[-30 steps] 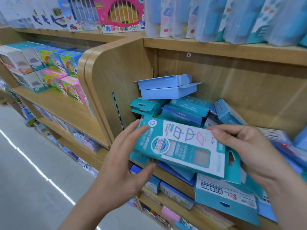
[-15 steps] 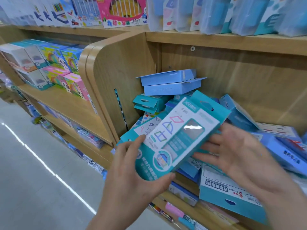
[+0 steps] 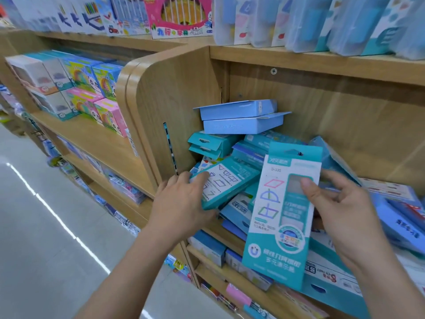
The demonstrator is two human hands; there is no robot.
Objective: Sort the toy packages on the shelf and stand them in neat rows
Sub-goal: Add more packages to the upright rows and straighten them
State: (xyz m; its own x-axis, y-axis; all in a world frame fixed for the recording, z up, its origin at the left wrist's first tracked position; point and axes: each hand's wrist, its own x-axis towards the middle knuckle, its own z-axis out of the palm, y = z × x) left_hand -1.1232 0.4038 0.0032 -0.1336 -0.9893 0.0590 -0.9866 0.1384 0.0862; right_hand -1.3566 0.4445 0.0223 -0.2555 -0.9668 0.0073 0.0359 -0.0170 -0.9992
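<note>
A jumbled heap of teal and blue toy packages lies in the wooden shelf bay. My right hand holds one teal-and-white package upright in front of the heap, thumb on its front, fingers behind it. My left hand grips the near end of a second teal-and-white package, which lies tilted on the heap. Two light blue boxes are stacked flat at the top of the heap, against the back left corner.
A curved wooden divider walls the bay on the left. Beyond it stand neat colourful boxes. Packages line the shelf above. Lower shelves hold more boxes. Blue packages lie flat at the right. The aisle floor is at left.
My right hand has turned the teal-and-white package upright and now holds it alone. My left hand has let go of it and moved left to grip another package on the heap.
</note>
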